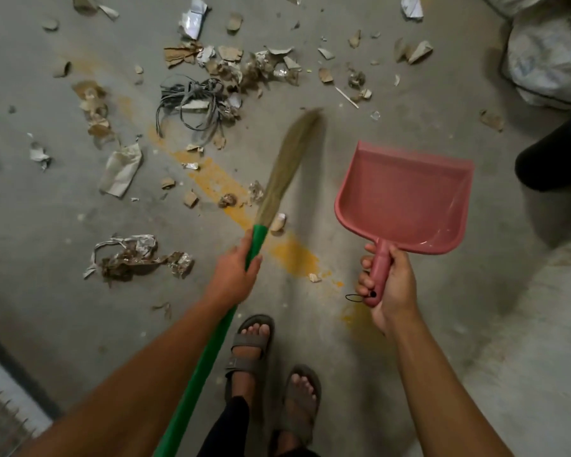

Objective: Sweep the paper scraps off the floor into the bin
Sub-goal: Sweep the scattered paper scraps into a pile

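My left hand point(236, 273) grips the green handle of a grass broom point(285, 163), whose bristles point up and away over the floor, blurred at the tip. In my right hand point(388, 285) I hold the handle of a pink dustpan point(406, 199), its open mouth facing away, with no scraps in it. Paper scraps point(244, 65) lie scattered across the grey concrete floor ahead and to the left, with a crumpled clump point(136, 255) near my left hand. No bin is clearly visible.
A tangle of grey cord point(192, 103) lies among the scraps. White sacks point(548, 57) sit at the top right, and a dark object point(554, 159) stands at the right edge. My sandalled feet point(271, 357) are below. A yellow paint stripe point(225, 186) crosses the floor.
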`<state>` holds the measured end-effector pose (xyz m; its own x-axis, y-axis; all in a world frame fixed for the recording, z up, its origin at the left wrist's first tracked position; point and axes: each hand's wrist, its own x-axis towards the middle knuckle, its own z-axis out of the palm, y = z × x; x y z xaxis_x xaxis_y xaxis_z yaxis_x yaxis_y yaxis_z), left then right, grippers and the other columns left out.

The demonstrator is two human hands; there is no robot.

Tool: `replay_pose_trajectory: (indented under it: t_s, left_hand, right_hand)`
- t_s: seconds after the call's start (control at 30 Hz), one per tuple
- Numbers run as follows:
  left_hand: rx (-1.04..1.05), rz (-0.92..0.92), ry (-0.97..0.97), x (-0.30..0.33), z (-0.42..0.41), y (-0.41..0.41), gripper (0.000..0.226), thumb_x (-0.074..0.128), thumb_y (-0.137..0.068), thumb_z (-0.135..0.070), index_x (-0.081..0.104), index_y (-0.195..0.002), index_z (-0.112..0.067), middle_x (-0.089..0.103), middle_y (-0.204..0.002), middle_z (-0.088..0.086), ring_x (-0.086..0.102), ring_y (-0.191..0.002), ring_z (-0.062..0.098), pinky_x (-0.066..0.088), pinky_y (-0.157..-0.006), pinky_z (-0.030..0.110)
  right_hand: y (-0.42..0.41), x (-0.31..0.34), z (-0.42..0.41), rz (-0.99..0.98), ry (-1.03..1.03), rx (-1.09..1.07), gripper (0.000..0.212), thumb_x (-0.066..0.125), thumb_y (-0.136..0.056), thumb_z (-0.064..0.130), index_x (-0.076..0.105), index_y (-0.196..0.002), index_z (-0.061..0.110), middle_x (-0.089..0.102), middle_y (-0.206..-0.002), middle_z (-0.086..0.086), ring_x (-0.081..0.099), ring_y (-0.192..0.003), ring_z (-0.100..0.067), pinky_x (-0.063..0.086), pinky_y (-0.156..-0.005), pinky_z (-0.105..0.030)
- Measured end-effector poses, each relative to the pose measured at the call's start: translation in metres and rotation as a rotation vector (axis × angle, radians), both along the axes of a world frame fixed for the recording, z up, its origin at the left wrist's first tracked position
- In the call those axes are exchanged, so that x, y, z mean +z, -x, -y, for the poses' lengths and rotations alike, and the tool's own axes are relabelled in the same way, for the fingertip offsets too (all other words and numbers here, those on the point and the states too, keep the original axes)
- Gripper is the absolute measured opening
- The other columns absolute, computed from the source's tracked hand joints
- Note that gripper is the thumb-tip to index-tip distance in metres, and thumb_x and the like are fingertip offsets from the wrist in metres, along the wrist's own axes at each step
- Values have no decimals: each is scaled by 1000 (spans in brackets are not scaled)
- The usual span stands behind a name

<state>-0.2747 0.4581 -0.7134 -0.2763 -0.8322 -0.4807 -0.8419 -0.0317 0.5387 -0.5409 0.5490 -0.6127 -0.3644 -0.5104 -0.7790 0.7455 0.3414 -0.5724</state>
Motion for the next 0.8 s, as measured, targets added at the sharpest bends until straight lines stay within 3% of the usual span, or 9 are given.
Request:
replay_pose_trajectory:
  t_s: [0.17,0.27,0.37,0.5,0.6,0.67,0.8]
  left_hand:
    - [-342,-26,-182,-27,-96,-25,76,42,-99,-61,22,-169,-38,68,-117,17,68,-104,38,52,-90,40]
    - [-566,42,-302,-34,-112,-43,72,47,-105,-54,16,-169,-41,65,-124,16,65,-110,36,50,-95,40]
    - [-656,177,-376,-41,-100,-59,71,52,-108,-46,18,-169,-38,65,-134,19,63,-119,38,48,-100,41]
    - [-590,369,-290,-50,-43,-76,66,54,-108,-40,27,-168,-35,67,-139,19,66,-122,37,51,-101,40]
    - [-481,423,-212,-47,18,-83,65,56,-107,-38,30,-166,-37,68,-130,21,70,-107,37,56,-95,41]
    - [-348,410,-199,-45,62,-85,64,57,-107,-36,32,-166,-37,66,-128,24,70,-91,34,60,-81,41]
    - [-149,413,-88,-44,156,-86,59,58,-107,-35,41,-163,-30,65,-130,24,72,-97,37,63,-84,42]
  right_hand:
    - [-2,-10,-28,-4,-99,3,34,39,-105,42,60,-103,15,50,-66,1,35,-36,-8,28,-35,-17]
    - [-7,-19,-47,8,-147,5,34,39,-105,42,61,-102,16,49,-64,2,34,-35,-8,27,-36,-16]
    - [-15,-29,-61,17,-187,5,35,38,-105,42,60,-102,16,50,-62,3,34,-34,-7,27,-36,-15]
    - [-30,-48,-68,21,-240,7,34,39,-105,42,61,-104,15,50,-64,2,36,-34,-7,27,-35,-15]
    - [-45,-60,-59,19,-245,42,33,40,-104,41,61,-104,16,50,-66,2,36,-35,-7,26,-35,-16]
    - [-55,-65,-48,14,-242,64,34,40,-105,41,61,-105,15,50,-67,2,35,-36,-7,26,-35,-17]
    - [-81,-67,-15,12,-216,118,35,39,-106,42,61,-106,14,51,-66,2,35,-36,-8,26,-35,-17]
